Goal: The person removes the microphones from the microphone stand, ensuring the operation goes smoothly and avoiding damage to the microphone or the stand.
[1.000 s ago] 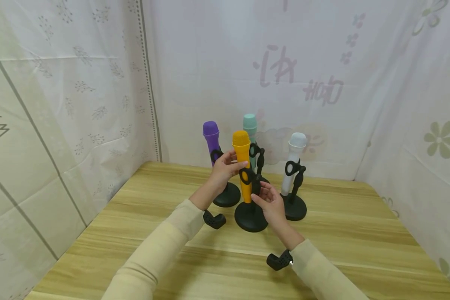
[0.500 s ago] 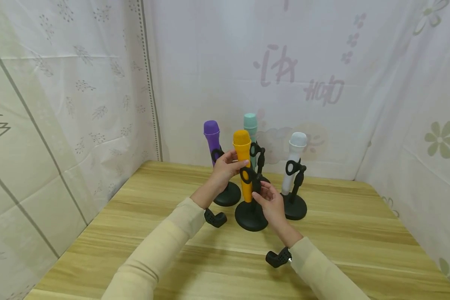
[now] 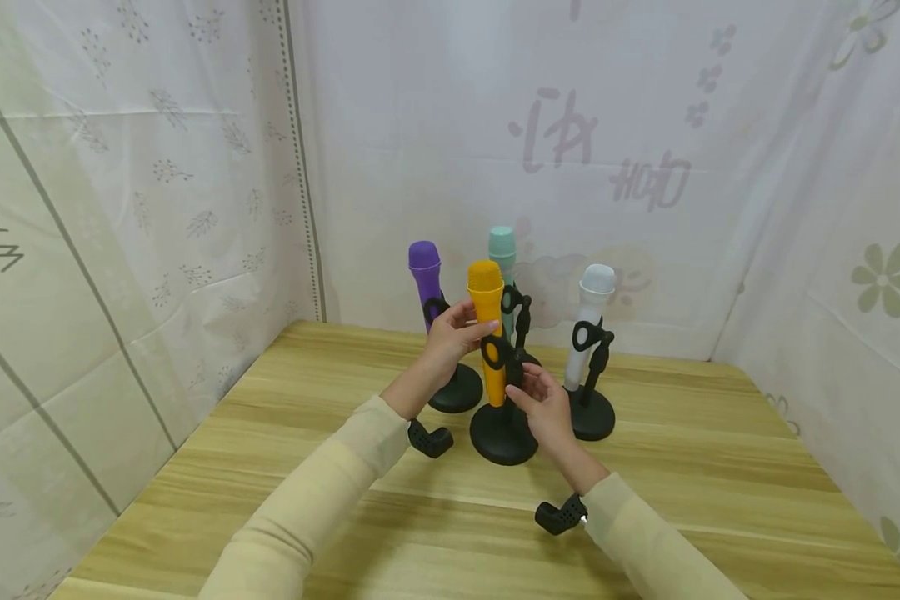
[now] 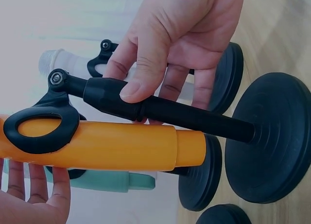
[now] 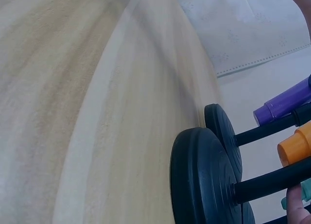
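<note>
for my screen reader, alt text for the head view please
A person's left hand holds an orange microphone at a black stand gripped by the right hand. Farther back: a purple microphone, mint microphone and white microphone with their own stands, on a wooden table.

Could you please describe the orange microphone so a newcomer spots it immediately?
On the woodgrain table, find the nearest black disc-based stand, pinched by the right hand. Beside it, the left hand holds the domed orange microphone. Colour distinguishes it from the purple microphone, mint one and white one.
</note>
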### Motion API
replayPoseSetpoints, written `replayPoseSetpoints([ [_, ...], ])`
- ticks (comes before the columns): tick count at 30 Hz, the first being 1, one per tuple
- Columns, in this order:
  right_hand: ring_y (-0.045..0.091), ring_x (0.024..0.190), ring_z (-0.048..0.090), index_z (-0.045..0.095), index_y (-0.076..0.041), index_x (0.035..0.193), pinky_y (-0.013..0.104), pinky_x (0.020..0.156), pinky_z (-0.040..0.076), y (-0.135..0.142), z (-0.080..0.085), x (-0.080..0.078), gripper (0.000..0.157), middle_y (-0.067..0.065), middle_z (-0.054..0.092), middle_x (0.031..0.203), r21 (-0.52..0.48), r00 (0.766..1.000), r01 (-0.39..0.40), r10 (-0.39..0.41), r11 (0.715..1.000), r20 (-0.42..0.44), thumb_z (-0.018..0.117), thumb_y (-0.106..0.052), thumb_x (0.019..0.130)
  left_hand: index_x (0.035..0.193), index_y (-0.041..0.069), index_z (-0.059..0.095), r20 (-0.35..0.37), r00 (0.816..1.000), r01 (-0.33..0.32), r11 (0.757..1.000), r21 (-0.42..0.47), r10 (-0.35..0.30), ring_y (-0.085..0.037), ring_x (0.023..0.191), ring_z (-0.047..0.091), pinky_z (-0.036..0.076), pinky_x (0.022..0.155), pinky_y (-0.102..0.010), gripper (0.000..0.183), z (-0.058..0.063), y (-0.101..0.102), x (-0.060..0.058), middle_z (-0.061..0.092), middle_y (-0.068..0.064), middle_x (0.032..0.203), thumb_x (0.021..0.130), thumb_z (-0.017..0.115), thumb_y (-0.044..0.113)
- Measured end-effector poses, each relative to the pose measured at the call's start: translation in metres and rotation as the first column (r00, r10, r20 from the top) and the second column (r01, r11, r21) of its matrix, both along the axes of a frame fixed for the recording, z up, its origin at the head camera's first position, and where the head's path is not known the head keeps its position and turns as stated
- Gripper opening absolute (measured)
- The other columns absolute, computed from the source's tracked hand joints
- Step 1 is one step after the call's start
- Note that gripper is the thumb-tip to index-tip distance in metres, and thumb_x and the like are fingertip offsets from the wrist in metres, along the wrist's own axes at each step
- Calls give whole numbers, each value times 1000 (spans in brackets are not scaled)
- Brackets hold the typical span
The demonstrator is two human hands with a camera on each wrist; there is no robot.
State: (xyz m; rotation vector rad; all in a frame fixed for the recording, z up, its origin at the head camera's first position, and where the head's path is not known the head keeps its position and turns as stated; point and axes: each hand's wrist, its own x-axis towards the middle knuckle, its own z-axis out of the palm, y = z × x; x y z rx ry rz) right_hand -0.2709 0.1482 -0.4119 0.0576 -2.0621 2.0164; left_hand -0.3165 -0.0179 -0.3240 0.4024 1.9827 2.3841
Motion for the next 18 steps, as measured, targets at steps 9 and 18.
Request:
replayPoseSetpoints([
  [9, 21, 103, 58, 57, 0, 126, 21, 82, 51, 2, 0, 11, 43, 16, 63, 118, 40, 1000, -16, 16, 999, 0, 72, -2, 87, 126, 6, 59, -8, 1000, 9, 1000, 2, -9, -23, 98, 62, 51, 87, -37, 42, 0, -3, 12, 62, -9, 113, 88, 74, 13],
  [18, 22, 102, 57, 56, -2, 128, 23, 82, 52, 5, 7, 28, 46, 13, 62, 117, 40, 996, -65, 62, 997, 69, 74, -4, 86, 124, 5, 60, -49, 998, 32, 999, 0, -32, -21, 93, 62, 51, 79, -32, 38, 3, -9, 30, 64, -9, 108, 88, 73, 11],
])
